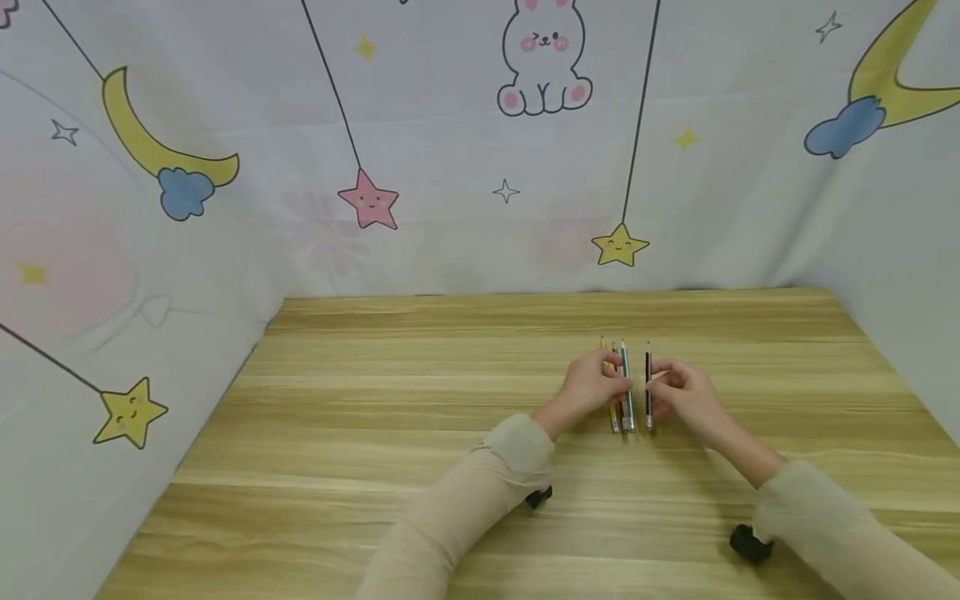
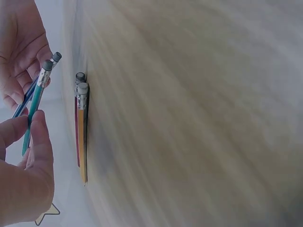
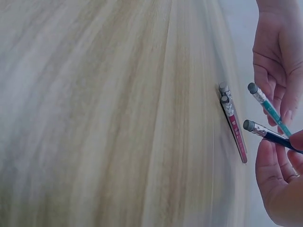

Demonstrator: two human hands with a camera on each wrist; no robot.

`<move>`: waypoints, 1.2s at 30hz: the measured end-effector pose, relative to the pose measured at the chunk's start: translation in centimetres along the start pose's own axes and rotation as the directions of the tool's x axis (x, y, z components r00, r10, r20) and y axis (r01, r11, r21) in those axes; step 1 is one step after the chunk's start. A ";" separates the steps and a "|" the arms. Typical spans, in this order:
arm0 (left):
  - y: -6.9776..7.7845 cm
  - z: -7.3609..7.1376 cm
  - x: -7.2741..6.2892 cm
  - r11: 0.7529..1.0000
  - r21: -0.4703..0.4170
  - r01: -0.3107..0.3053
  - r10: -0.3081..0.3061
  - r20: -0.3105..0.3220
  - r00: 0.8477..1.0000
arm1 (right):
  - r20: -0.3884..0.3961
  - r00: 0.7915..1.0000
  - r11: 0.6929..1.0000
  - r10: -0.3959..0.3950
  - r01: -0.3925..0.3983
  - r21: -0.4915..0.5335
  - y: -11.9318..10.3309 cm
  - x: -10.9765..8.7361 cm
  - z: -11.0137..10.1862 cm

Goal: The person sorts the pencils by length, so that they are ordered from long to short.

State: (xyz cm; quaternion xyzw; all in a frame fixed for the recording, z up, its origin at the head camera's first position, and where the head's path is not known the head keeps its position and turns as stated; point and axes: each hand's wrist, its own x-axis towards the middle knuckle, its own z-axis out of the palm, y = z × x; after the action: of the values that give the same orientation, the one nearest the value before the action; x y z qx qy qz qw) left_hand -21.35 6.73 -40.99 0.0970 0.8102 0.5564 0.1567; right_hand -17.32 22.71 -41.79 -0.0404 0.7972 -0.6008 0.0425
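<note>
My left hand (image 1: 587, 385) pinches a teal pencil (image 2: 35, 104) between thumb and fingers, its grey eraser end pointing toward me. Just to the right, my right hand (image 1: 693, 402) pinches a dark blue pencil (image 3: 275, 138) by thumb and fingertips. Both held pencils are raised above the table, side by side with a small gap in the head view. Below and beside the left hand, a yellow pencil (image 2: 82, 142) and a red pencil (image 3: 238, 135) lie close together on the table, erasers toward me. The left fingers partly cover them in the head view.
The wood-grain table (image 1: 375, 400) reaches back to a white cloth (image 1: 450, 150) printed with stars, moons and a rabbit. More cloth hangs at the left and right sides. A black wrist device (image 1: 751, 544) shows under the right sleeve.
</note>
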 end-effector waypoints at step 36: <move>1.0 4.7 1.8 0.765 0.643 -0.038 0.083 -0.041 0.996 | -0.023 1.000 0.999 0.017 -0.016 0.028 0.2 -0.8 -2.0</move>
State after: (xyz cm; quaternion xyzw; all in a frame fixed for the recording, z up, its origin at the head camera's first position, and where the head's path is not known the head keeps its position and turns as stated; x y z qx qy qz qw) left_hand -21.33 11.75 -41.90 0.1521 0.9526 0.2541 0.0691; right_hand -16.76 24.76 -41.37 -0.0263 0.7894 -0.6121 0.0386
